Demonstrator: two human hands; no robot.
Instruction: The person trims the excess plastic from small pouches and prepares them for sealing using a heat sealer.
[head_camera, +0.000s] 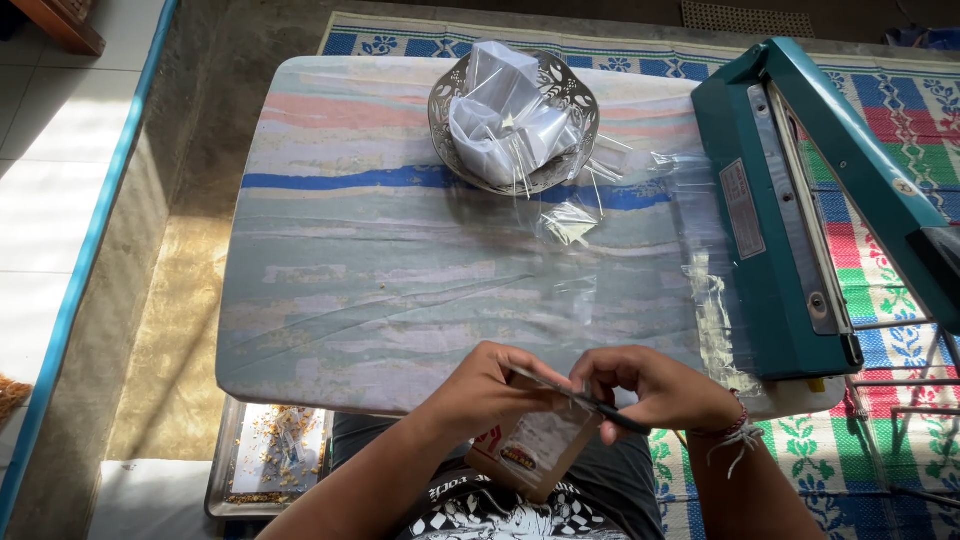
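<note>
A low worktop (400, 290) is standing on a mat (900, 130), with bare floor (60, 150) lying to its left. A bowl (575, 95) is sitting on the worktop's far side, with bags (505, 110) piled in it — more bags (570, 220) are lying just before it. A sealer (770, 220) is resting on the worktop's right edge. At the near edge, the left hand (490, 385) and right hand (655, 385) are meeting over a pouch (535, 450), the left touching it. A tray (265, 455) is lying under the near-left corner — on the floor.
</note>
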